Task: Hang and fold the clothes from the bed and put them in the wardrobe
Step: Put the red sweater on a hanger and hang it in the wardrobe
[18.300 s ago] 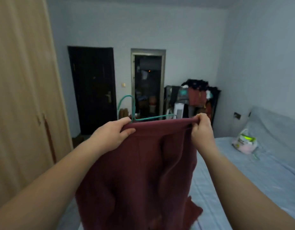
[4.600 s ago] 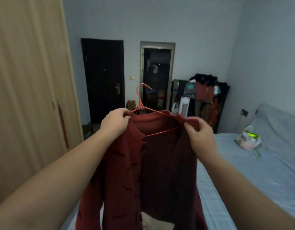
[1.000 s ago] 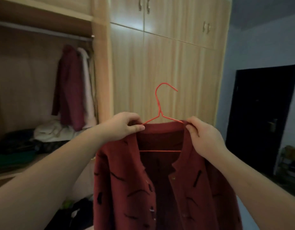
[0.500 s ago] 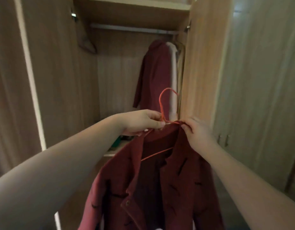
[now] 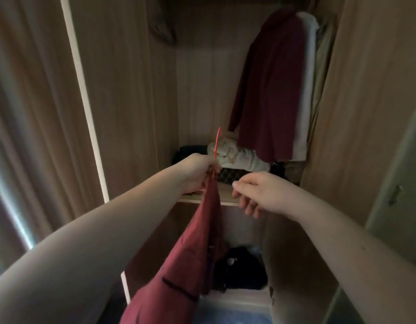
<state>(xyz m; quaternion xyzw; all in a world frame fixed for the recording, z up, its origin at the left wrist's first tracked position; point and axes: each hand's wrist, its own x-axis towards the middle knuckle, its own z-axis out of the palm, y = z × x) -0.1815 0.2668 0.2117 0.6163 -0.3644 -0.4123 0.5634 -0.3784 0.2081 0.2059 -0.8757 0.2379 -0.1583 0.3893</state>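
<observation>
In the head view, a red jacket [image 5: 193, 253] with dark marks is held up in front of the open wardrobe [image 5: 132, 90]. It hangs edge-on from a red hanger [image 5: 217, 142], and only the hook is seen above the left hand [image 5: 197, 174]. The grip of that hand is clamped on the neck of the hanger, where the top of the jacket is gathered. The right hand [image 5: 260, 195] is held just beside the jacket, apart from it, with its fingers loosely curled and its grip closed on nothing.

Behind the hands, a wooden shelf [image 5: 225, 197] is crossed by the jacket. A pale bundle [image 5: 237, 155] lies on the shelf, with dark clothes [image 5: 190, 152] to its left. A patterned piece [image 5: 230, 175] is partly hidden between the two hands. Above the shelf, at the right of the compartment, a dark red garment [image 5: 270, 90] is hung, with a white garment [image 5: 306, 90] and a greenish garment [image 5: 323, 66] pressed behind it against the side wall. Below the shelf, a heap of black clothes [image 5: 239, 270] is partly covered by the jacket's hem. The rail is cut off by the top edge.
</observation>
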